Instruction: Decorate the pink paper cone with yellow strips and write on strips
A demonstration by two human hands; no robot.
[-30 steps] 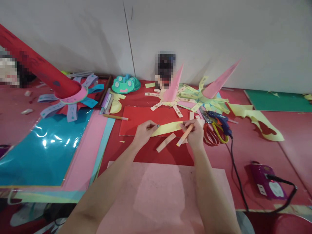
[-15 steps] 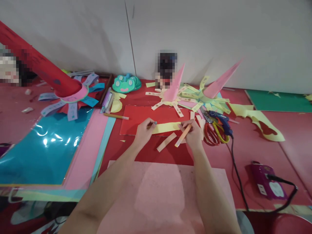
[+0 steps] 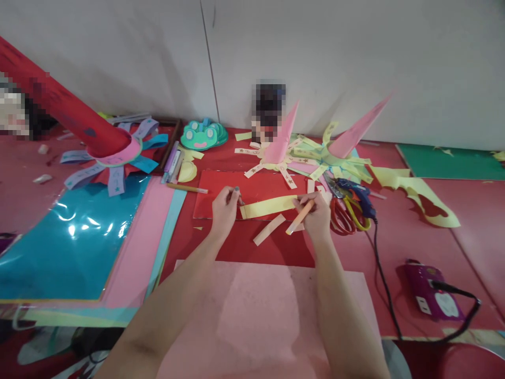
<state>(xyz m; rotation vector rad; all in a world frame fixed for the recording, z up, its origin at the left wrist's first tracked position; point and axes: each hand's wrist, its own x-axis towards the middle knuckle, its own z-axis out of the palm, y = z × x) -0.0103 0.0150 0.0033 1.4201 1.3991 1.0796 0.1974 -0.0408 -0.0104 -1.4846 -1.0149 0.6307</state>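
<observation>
A yellow paper strip [image 3: 268,207] is stretched across a red board, its left end slightly bent up. My right hand [image 3: 316,213] pinches the strip's right end between thumb and finger. The same hand also holds an orange marker [image 3: 300,217], which points down to the left. My left hand [image 3: 224,211] is just beside the strip's left end, with fingers curled and thumb and forefinger slightly apart. Dark nails show at its fingertips. A loose pale strip [image 3: 269,230] lies below the yellow one. The red board [image 3: 221,181] is under the work.
Scissors [image 3: 342,218] and a blue glue gun [image 3: 361,200] lie right of my right hand. Pink paper cones [image 3: 281,139] stand behind. A red cone [image 3: 106,134], markers [image 3: 172,163] and a green frog cutout [image 3: 201,136] are to the left. A purple power box [image 3: 434,295] sits at right.
My left hand has moved left, off the strip's left end, which now shows. My right hand has shifted slightly right, still with the marker and the strip.
</observation>
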